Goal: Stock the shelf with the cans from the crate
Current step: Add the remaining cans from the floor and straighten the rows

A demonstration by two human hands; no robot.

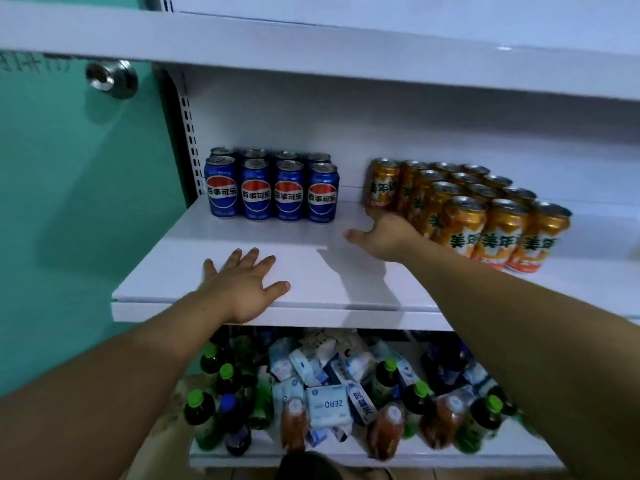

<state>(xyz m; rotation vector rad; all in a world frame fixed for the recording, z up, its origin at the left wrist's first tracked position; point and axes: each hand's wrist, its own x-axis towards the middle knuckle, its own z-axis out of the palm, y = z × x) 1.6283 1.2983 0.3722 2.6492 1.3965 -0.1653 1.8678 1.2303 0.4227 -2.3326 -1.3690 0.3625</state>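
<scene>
Three white metal shelf boards stand one above the other, and the middle shelf board (277, 237) carries all the cans in view. A teal wall (69, 202) lies left of the left hand's fingers. On the lowest board, under both wrists, is a loose heap of green-capped dark bottles, amber bottles and pale blue packets (329, 393).

Beyond and to the right of the right fingers stands a block of upright orange-and-gold drink cans (498, 230), packed side by side in rows that run back toward the rear panel. Straight beyond the left fingertips, well apart from them, stands a smaller block of upright blue cola cans (272, 188), four across and at least two rows deep.

The left hand (242, 289) lies palm down on the bare front of the middle board, fingers straight and spread, holding nothing. The right hand (384, 233) reaches to the foot of the rear-left orange can (382, 183); its thumb sticks out to the left, but the fingers are blurred against the can, so I cannot tell whether they grip it or only touch it.

A round silver metal knob (110, 77) sits on the wall, high above the left fingers.
</scene>
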